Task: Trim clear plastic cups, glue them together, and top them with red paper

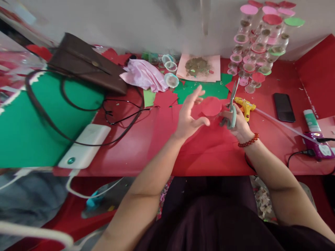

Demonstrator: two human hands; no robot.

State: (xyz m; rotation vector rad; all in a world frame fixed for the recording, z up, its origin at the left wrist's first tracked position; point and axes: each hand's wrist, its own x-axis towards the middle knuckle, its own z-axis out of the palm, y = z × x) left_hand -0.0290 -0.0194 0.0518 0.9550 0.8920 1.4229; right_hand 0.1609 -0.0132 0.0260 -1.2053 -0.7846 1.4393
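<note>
My left hand (188,116) is open, its thumb and fingers spread beside a round red paper disc (211,106). Nothing shows in its grasp. Grey-green-handled scissors (231,115) are held in my right hand (240,123), with the blades pointing up and away from me. The fingertips of that hand come close to the disc's right edge; whether they pinch it I cannot tell. Beneath both hands lie sheets of red paper (167,136). A yellow glue gun (245,107) rests just beyond my right hand.
Stacked clear plastic cups with coloured discs (259,48) stand at the back right. Brown grains lie on pink paper (198,66). Around the table are a phone (284,107), a power bank (85,146), a brown bag (89,64), glasses (123,111) and a purple power strip (319,144).
</note>
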